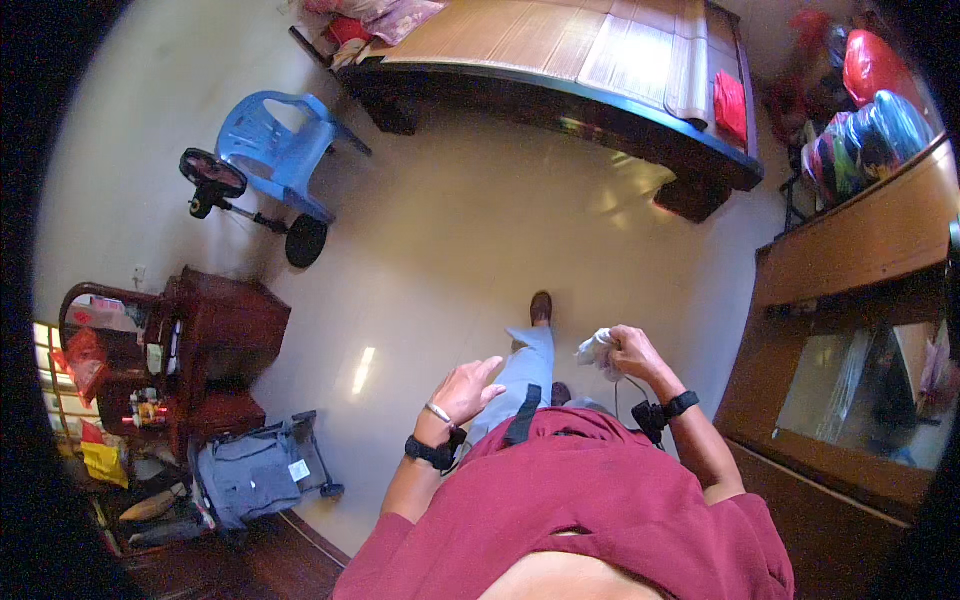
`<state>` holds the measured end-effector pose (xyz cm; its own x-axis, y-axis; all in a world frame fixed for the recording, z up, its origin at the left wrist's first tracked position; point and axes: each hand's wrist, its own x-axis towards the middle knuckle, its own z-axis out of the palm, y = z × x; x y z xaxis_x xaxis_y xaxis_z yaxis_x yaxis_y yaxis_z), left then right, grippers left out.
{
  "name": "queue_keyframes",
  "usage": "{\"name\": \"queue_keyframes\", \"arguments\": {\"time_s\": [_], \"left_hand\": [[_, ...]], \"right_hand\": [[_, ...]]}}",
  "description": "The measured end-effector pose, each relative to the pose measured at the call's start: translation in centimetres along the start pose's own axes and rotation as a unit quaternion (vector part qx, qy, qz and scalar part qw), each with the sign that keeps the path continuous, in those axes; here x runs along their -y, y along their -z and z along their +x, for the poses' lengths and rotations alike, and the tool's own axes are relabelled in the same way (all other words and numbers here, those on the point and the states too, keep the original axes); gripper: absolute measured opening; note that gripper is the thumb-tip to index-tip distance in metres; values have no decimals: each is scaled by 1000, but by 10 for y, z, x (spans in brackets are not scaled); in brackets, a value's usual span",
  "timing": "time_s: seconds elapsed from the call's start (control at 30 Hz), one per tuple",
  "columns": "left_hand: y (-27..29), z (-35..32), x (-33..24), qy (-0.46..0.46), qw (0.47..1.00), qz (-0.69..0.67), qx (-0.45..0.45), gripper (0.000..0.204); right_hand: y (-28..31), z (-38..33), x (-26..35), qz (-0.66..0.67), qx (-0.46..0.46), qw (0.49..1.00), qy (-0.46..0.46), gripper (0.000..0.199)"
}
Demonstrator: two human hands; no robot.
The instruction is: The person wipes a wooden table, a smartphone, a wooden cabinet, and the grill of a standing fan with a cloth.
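My right hand (634,352) is closed around a crumpled whitish cloth (597,349), held in front of me at waist height. The cloth bunches out to the left of my fingers. My left hand (467,391) hangs beside my body with its fingers stretched out and nothing in it. Both wrists wear black straps, and a bangle sits above the left strap. Below my hands, one leg in light blue trousers and a brown shoe (541,306) are stepping forward on the pale floor.
Ahead stands a low dark wooden bed (540,85) with a mat and a red cloth (730,106). A blue plastic chair (275,150) and a fan (214,176) are at left. Nearer left are a dark red dresser (225,330) and a grey folded item (250,475). A wooden cabinet (850,245) lines the right.
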<state>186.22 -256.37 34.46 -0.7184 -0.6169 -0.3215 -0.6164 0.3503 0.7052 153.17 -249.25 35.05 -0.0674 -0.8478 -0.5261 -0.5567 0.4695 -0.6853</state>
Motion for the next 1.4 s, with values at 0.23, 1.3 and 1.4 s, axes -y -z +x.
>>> {"name": "queue_keyframes", "arguments": {"time_s": [0.23,1.3,1.4], "left_hand": [[14,83,10,-105,992,-64,17,54],[191,122,2,204,923,-325,-27,30],[215,133,-39,199,934,-296,23,32]], "right_hand": [[33,40,48,-100,-73,975,187,16],[111,146,-70,-255,-316,881,-244,44],[133,143,-69,-186,-287,861,-376,85]]}}
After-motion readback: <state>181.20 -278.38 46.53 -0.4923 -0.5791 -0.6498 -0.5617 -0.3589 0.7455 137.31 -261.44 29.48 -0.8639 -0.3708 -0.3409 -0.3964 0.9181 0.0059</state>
